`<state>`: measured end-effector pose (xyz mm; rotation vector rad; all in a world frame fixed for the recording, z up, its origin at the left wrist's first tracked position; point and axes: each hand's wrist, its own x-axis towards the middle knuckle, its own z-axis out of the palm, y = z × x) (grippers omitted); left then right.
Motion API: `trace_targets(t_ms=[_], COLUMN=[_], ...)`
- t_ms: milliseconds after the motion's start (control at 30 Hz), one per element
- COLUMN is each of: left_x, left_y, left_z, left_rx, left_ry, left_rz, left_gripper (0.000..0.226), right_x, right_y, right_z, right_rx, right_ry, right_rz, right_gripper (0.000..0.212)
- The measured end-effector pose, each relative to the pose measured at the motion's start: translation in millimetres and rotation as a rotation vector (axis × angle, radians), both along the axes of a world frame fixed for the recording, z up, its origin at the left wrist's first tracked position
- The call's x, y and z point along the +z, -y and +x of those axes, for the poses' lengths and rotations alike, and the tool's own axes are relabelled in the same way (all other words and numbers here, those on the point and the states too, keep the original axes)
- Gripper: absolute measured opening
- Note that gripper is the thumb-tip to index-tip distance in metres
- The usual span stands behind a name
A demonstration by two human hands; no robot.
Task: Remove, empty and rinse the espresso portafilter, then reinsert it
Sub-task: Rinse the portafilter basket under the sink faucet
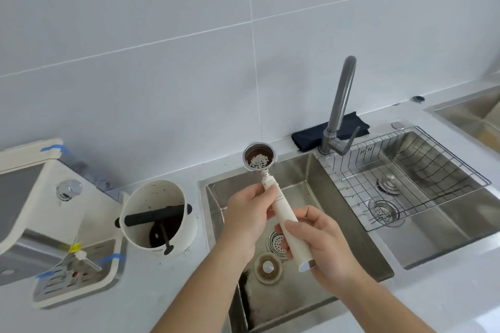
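Here both hands grasp the portafilter [273,197] over the steel sink [351,240]: the right hand [322,246] wraps the smooth cream handle's near end, the left hand [249,216] pinches it higher up. Its round metal basket, flecked with brown grounds, tilts toward the far rim. Left on the counter [167,295] stands a cream knock box [158,217]; beyond, a grey curved faucet [339,108].

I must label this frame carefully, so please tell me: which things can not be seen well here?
- Head view, cream espresso machine: the left edge cuts it off.
- Cream portafilter handle: the left hand and right hand cover parts.
- Dark folded cloth: the grey steel tap hides part.
- Second steel sink: the right edge cuts it off.
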<state>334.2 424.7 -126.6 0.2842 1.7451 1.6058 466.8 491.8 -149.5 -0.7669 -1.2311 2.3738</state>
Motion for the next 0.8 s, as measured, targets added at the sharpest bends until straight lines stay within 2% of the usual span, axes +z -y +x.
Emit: trace_targets(t_ms=[167,300,400,633,800], left_x=[-8.6,-13.8,-21.2,-32.4,-36.4], left_y=[-30.0,-46.1,-57.2,-73.1,-89.3], left_z=[5.4,4.9,1.3,-1.7,-3.5], left_rx=[0.006,-0.027,-0.068,-0.171,-0.212], left_ry=[0.056,0.110,0.083,0.088,0.098], left_rz=[-0.034,-0.030,-0.066,-0.115,-0.117], left_gripper=[0.012,0.016,0.013,0.014,0.012], right_x=[-11.6,-16.6,-26.8,-29.9,-39.2], right_y=[-19.0,-40.5,-77.2,-192.9,-260.7], right_z=[8.7,15.0,17.8,9.0,-12.5], right_rx=[-0.050,-0.031,-0.145,-0.316,-0.347], right_ry=[0.115,0.125,0.195,0.483,0.625], right_rz=[0.124,0.203,0.247,0.590,0.816], right_gripper=[0.018,0.022,0.017,0.014,0.026])
